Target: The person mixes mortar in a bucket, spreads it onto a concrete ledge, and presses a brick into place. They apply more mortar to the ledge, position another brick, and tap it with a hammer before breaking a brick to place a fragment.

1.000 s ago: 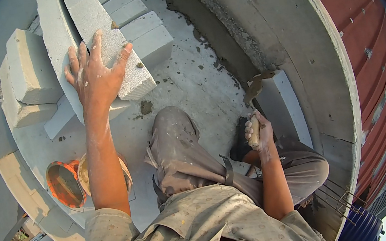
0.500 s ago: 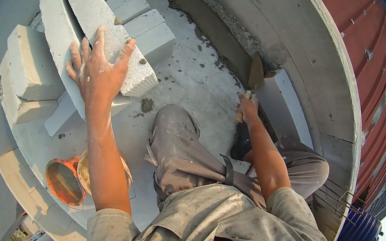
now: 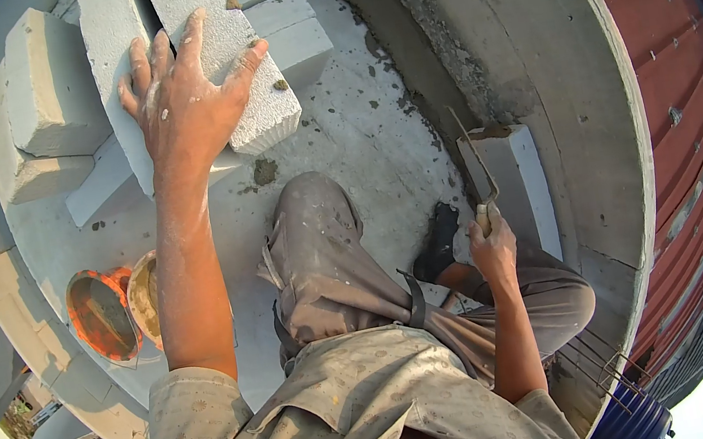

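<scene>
The left hand (image 3: 189, 116) lies spread wide across two pale blocks (image 3: 264, 110), its arm stretched forward, while the bent right arm's hand (image 3: 494, 250) is closed round the handle of the trowel (image 3: 479, 162). The trowel's blade points ahead of that hand, now edge-on rather than showing its broad face as before.

Two buckets (image 3: 76, 308) sit at left of the frame, two long blocks (image 3: 262, 110) side by side at upper left, one separate block (image 3: 531, 184) and one trowel (image 3: 476, 155) right of centre.
</scene>
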The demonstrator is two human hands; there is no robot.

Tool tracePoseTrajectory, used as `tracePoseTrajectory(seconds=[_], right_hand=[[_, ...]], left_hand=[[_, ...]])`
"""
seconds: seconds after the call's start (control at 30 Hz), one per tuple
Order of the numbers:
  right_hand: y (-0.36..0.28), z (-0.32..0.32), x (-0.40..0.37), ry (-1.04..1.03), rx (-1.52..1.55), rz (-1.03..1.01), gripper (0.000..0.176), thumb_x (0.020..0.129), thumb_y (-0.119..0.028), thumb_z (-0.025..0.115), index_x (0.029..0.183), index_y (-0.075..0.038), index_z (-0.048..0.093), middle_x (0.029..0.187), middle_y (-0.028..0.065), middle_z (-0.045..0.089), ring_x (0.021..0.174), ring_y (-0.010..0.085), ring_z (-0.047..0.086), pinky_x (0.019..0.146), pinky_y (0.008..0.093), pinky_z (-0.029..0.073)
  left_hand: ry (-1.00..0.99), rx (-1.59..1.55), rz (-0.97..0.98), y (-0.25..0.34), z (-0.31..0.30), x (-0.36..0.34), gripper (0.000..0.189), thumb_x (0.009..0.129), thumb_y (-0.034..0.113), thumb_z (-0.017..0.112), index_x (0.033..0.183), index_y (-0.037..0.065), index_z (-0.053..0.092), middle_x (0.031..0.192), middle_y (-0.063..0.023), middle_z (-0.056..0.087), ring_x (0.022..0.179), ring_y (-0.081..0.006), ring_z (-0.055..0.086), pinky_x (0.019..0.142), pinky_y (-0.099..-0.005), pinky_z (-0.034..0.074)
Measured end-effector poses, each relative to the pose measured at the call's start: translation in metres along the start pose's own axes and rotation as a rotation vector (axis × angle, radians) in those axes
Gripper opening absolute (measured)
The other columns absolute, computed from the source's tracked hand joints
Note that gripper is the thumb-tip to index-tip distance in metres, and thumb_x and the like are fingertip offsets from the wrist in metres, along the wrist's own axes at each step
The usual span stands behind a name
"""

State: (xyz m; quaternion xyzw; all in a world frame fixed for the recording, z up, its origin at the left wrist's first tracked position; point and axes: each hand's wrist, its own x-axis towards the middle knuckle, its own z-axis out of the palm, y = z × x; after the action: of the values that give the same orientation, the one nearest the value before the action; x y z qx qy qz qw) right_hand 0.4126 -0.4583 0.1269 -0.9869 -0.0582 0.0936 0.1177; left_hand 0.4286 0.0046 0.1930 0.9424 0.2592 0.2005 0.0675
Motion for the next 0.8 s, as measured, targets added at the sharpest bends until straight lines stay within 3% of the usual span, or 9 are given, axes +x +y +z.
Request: tracePoseTrajectory(seconds=[0.1,0.17,0.27,0.37,0.67,0.7,0.73,0.77,0.8], right_hand=[[-0.019,-0.066,0.053,-0.094,-0.447,-0.071,0.048,0.088,-0.017,0.062,0.134,-0.008,0.056,0.099,0.0215,0.065,0.088,0.0386,0.068,0.076,0.0504,0.053],[-0.016,-0.07,0.09,-0.108,-0.695,-0.183,0.033,0.088,-0.015,0.06,0.119,-0.007,0.066,0.097,0.0185,0.068,0.088,0.0366,0.07,0.074,0.0496,0.053],[-0.013,-0.065,0.133,-0.204,-0.927,-0.279,0.021,0.09,-0.015,0.057,0.102,-0.007,0.072,0.093,0.0154,0.07,0.089,0.0342,0.071,0.074,0.0474,0.054],[-0.011,-0.091,0.142,-0.237,-0.928,-0.226,0.019,0.091,-0.013,0.056,0.089,-0.007,0.074,0.092,0.0144,0.072,0.091,0.0326,0.072,0.074,0.0446,0.055],[-0.052,-0.227,0.085,-0.19,-0.86,-0.146,0.021,0.08,-0.004,0.054,0.097,-0.003,0.067,0.095,0.0225,0.07,0.092,0.0409,0.068,0.082,0.0486,0.054],[-0.052,-0.242,0.076,-0.162,-0.768,-0.16,0.027,0.081,-0.005,0.058,0.106,-0.003,0.066,0.097,0.0223,0.07,0.092,0.041,0.067,0.082,0.0495,0.053],[-0.052,-0.252,0.061,-0.072,-0.615,-0.272,0.036,0.081,-0.007,0.063,0.117,-0.003,0.064,0.1,0.023,0.069,0.095,0.041,0.066,0.085,0.0491,0.052],[-0.052,-0.259,0.057,-0.163,-0.524,-0.276,0.048,0.08,-0.009,0.068,0.127,-0.004,0.059,0.104,0.0229,0.068,0.098,0.04,0.065,0.087,0.047,0.05],[-0.076,-0.26,0.051,-0.304,-0.398,-0.142,0.045,0.08,-0.009,0.069,0.124,-0.003,0.061,0.105,0.0215,0.068,0.099,0.0381,0.065,0.084,0.0451,0.05]], left_hand=[[0.034,-0.034,0.028,-0.002,0.003,0.0,0.087,0.081,0.074,0.062,0.146,0.016,0.053,0.147,-0.0283,0.047,0.15,-0.04,0.022,0.12,-0.0587,0.005],[0.037,-0.039,0.025,-0.003,0.004,0.0,0.086,0.082,0.073,0.062,0.145,0.016,0.053,0.147,-0.0284,0.047,0.15,-0.0405,0.023,0.12,-0.059,0.006],[0.038,-0.052,0.018,-0.001,0.001,-0.001,0.084,0.083,0.072,0.062,0.145,0.015,0.053,0.147,-0.0284,0.047,0.15,-0.0409,0.024,0.12,-0.0594,0.007],[0.059,-0.049,0.027,-0.001,0.003,-0.001,0.087,0.081,0.074,0.061,0.145,0.016,0.053,0.147,-0.0279,0.048,0.15,-0.0394,0.024,0.12,-0.0574,0.007],[0.072,-0.041,0.04,-0.002,0.008,0.001,0.089,0.081,0.076,0.061,0.146,0.015,0.052,0.147,-0.0265,0.048,0.149,-0.0404,0.025,0.12,-0.0573,0.007],[0.066,-0.027,0.033,-0.003,0.008,-0.001,0.09,0.081,0.076,0.061,0.146,0.015,0.052,0.147,-0.0262,0.049,0.149,-0.0406,0.024,0.12,-0.0569,0.007],[0.112,-0.146,0.044,-0.002,0.009,-0.001,0.084,0.083,0.068,0.062,0.145,0.012,0.053,0.145,-0.032,0.047,0.151,-0.0421,0.02,0.12,-0.06,0.002],[0.111,-0.151,0.031,-0.001,0.012,-0.002,0.082,0.084,0.065,0.062,0.146,0.012,0.052,0.147,-0.0315,0.045,0.152,-0.0421,0.016,0.12,-0.0602,0.002],[0.113,-0.09,0.014,0.001,0.011,-0.004,0.079,0.087,0.067,0.057,0.148,0.017,0.051,0.149,-0.0281,0.045,0.151,-0.0416,0.019,0.12,-0.0595,0.006]])
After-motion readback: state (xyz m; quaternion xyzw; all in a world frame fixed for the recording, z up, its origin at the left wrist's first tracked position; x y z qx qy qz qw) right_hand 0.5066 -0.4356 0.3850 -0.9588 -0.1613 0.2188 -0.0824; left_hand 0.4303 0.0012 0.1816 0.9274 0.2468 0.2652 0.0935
